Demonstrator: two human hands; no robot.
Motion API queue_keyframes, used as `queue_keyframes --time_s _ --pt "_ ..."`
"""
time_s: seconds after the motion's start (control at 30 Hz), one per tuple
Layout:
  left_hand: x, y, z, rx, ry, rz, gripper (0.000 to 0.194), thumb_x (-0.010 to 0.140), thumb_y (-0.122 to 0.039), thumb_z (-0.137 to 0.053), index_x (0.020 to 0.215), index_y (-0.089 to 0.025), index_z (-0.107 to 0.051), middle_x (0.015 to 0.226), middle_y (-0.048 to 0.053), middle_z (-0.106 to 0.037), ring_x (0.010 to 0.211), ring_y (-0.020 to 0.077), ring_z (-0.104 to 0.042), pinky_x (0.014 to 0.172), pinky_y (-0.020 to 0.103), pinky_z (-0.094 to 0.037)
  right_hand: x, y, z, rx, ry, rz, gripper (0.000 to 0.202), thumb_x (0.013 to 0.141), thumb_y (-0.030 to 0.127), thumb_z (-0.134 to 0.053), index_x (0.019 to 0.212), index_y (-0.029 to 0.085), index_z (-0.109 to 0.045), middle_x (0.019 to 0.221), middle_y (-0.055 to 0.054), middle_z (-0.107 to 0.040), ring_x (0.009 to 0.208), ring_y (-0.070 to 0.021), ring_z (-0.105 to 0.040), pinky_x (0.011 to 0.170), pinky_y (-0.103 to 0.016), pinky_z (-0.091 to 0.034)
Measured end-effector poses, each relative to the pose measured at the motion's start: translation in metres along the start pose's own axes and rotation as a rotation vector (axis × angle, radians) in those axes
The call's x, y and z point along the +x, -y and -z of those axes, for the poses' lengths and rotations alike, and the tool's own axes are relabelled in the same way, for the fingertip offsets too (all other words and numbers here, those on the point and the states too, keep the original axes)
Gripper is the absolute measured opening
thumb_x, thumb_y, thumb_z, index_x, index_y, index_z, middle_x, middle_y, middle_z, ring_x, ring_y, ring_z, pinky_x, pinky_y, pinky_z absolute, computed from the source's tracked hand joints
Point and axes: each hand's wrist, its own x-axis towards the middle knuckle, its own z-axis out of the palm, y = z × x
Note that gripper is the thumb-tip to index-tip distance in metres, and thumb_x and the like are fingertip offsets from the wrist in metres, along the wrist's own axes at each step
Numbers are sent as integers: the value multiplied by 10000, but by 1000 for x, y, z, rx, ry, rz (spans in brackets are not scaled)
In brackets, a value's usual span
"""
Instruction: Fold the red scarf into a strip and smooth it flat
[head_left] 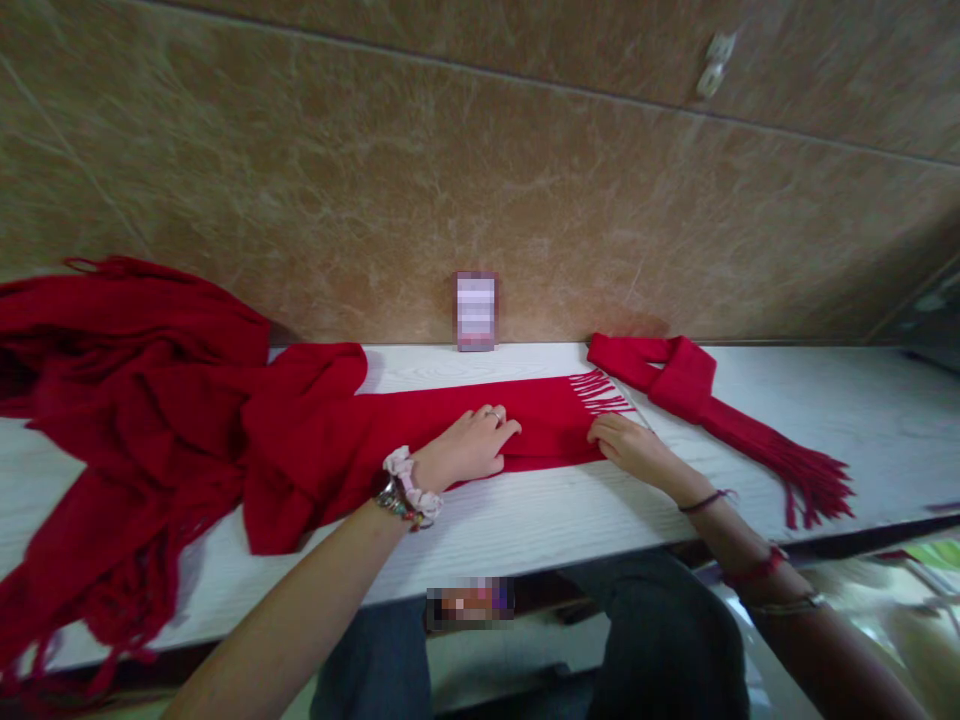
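We note the red scarf [540,396] spread flat beneath both hands, its far left merging with a loose red heap [142,400] beyond the left hand. The left hand [469,442] rests palm-down, fingers half-curled, probably steadying the cloth; we cannot tell if it grips. The right hand [628,447] has bent fingertips at the near fringed corner, perhaps to straighten that edge; any pinch is hidden. Right of it, a folded scarf [684,380] lies apart, presumably kept clear.
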Motion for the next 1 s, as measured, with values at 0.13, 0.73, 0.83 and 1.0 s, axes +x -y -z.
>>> queue_keyframes --time_s 0.13,0.73,0.83,1.0 --pt "-6 15 2 -3 71 99 524 766 -196 -489 1282 -207 -400 1246 142 -431 1115 288 -452 868 420 -412 11 3 0 -3 -20 79 253 773 20 -401 782 166 -607 799 -66 -618 758 -171 -573 702 -288 -470" --pt "-1 18 3 -277 274 337 629 866 -468 -391 1414 -364 -100 1507 77 -37 1323 439 -16 990 628 -162 -1 5 2 177 -205 88 188 838 104 -435 848 188 -603 832 -55 -634 772 -158 -597 703 -283 -490" --pt "-2 16 7 -249 267 326 621 865 -383 -417 1410 -373 -118 1506 80 -48 1319 449 -35 965 652 -187 -9 17 2 165 -108 119 212 834 86 -424 832 182 -614 814 -56 -632 761 -158 -591 691 -284 -493" --pt "-1 10 9 -177 80 17 608 836 -228 -461 1393 -326 -236 1492 54 -178 1355 343 -76 1038 547 -195 -11 29 0 129 -79 86 216 841 83 -429 842 161 -631 824 -75 -639 765 -174 -597 689 -303 -503"
